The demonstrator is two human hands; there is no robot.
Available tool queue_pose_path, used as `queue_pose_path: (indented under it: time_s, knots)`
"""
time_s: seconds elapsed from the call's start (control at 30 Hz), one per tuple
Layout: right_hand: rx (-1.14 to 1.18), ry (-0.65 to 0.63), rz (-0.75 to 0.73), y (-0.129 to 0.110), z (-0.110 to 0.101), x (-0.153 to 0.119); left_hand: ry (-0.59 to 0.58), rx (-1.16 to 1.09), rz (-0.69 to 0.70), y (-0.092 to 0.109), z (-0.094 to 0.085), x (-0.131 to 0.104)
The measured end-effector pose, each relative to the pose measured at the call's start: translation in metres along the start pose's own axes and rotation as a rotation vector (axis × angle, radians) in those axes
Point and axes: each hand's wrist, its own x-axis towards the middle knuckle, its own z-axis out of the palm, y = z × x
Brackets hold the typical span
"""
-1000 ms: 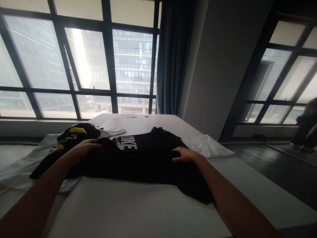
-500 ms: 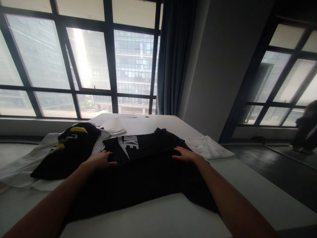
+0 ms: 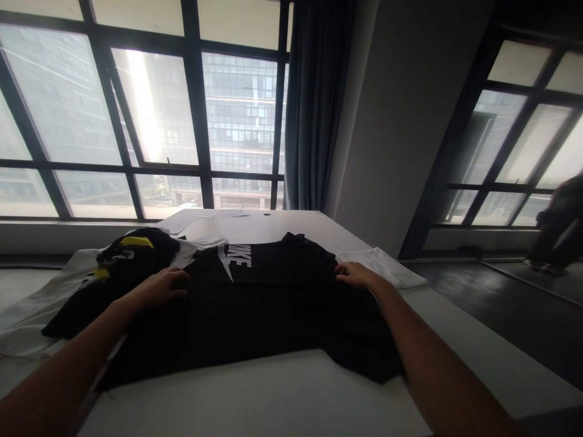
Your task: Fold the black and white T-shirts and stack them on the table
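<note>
A black T-shirt (image 3: 273,309) with a white printed logo and letters lies spread sideways across the white table (image 3: 218,400). My left hand (image 3: 161,286) rests at the shirt's left edge, thumb and fingers apart. At the opposite edge, my right hand (image 3: 357,275) has its fingers curled together on the black cloth. Beside my left hand is a heap with a black garment (image 3: 132,261) bearing yellow and white print, on top of white cloth (image 3: 22,315).
A folded white garment (image 3: 387,267) lies past my right hand. White papers (image 3: 204,213) are at the table's far end, near the windows (image 3: 241,115). A blue curtain (image 3: 312,109) hangs beside a pillar. At far right stands a person (image 3: 562,224), partly in view.
My hands have moved apart, the left one outward to the shirt's left edge, the right one outward to its right edge. My right fingers have curled in. The shirt's upper layer looks flatter.
</note>
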Motion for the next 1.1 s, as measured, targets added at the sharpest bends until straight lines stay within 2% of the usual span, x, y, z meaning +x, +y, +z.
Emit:
queue_pose_path:
  time_s: [0.07, 0.17, 0.27, 0.37, 0.43, 0.57, 0.63, 0.67, 0.73, 0.83, 0.93, 1.1]
  knots:
    - [0.035, -0.108, 0.108, 0.012, -0.012, -0.008, -0.083, -0.089, 0.044, 0.000, -0.009, -0.009]
    - [0.068, -0.246, 0.220, 0.022, -0.016, -0.019, -0.194, -0.250, 0.081, 0.004, -0.019, -0.027]
    - [0.091, -0.246, 0.103, 0.024, -0.012, -0.027, -0.245, -0.329, 0.093, 0.003, -0.026, -0.045]
    - [0.158, -0.221, -0.022, 0.024, -0.008, -0.033, -0.300, -0.364, 0.043, -0.004, -0.025, -0.056]
    - [0.159, -0.172, -0.058, 0.024, -0.004, -0.035, -0.273, -0.350, 0.016, -0.008, -0.020, -0.056]
    - [0.125, -0.074, -0.072, 0.025, 0.001, -0.041, -0.028, -0.197, -0.001, -0.008, -0.010, -0.048]
    - [0.130, -0.050, -0.079, 0.026, -0.001, -0.045, 0.024, -0.194, 0.037, -0.008, -0.013, -0.048]
    - [0.130, -0.060, -0.073, 0.028, -0.003, -0.048, -0.001, -0.228, 0.059, -0.009, -0.017, -0.051]
    - [0.120, -0.115, -0.039, 0.030, -0.007, -0.053, -0.120, -0.309, 0.075, -0.010, -0.025, -0.058]
    - [0.085, -0.182, 0.001, 0.031, -0.009, -0.057, -0.261, -0.364, 0.030, -0.012, -0.035, -0.070]
    - [0.077, -0.174, -0.039, 0.024, -0.008, -0.057, -0.279, -0.338, 0.029, -0.011, -0.035, -0.074]
    - [0.240, -0.184, -0.270, -0.004, -0.012, -0.062, -0.230, -0.263, 0.105, -0.007, -0.024, -0.072]
